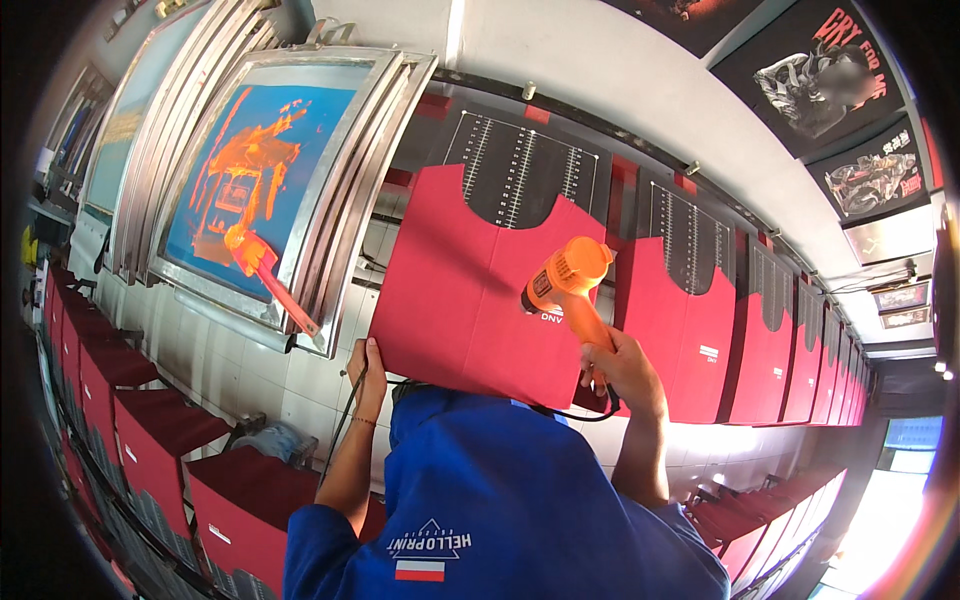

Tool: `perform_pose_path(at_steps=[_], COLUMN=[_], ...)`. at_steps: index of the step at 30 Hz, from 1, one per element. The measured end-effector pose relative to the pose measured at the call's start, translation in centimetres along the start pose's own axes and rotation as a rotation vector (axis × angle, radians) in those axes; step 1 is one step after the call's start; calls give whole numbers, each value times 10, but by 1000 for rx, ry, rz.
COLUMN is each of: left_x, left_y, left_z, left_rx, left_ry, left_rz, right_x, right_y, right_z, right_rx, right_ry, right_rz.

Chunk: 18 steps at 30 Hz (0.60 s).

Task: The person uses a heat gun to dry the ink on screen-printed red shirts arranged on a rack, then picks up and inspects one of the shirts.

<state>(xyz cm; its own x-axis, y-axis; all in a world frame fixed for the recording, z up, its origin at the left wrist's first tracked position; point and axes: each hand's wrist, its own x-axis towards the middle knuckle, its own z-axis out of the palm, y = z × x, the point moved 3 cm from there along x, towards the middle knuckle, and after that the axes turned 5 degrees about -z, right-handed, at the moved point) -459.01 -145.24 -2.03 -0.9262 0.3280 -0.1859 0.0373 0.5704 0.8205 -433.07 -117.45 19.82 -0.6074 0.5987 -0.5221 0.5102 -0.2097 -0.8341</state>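
An orange heat gun point(575, 285) is in my right hand point(625, 370), its handle wrapped by my fingers. The gun's dark nozzle points left, over a small white print on a dark red fabric panel point(430, 260). This panel lies on a black platen point(520, 160) marked with white rulers. My left hand point(368, 378) is closed around a thin black cord point(345, 420), close to the panel's lower left edge. Another length of cord loops below my right hand and passes behind my blue shirt.
Several more red panels point(670, 340) lie on platens in a row to the right. At the left, framed printing screens point(340, 200) lean together; the front one carries orange ink and a red-handled spreader point(285, 295). More red panels point(160, 450) line the lower left. Printed black shirts point(820, 80) hang above right.
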Motion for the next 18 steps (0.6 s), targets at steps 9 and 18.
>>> perform_pose_path(at_steps=[9, 18], left_x=[9, 9], left_y=[-14, -13], left_z=[-1, -2], left_rx=[-317, -439], left_ry=[-340, -398], left_rz=[-76, -134], right_x=[0, 3], right_y=[-1, 1], right_z=[13, 18], right_rx=[-32, -64], right_ry=[9, 36], right_rz=[-1, -31])
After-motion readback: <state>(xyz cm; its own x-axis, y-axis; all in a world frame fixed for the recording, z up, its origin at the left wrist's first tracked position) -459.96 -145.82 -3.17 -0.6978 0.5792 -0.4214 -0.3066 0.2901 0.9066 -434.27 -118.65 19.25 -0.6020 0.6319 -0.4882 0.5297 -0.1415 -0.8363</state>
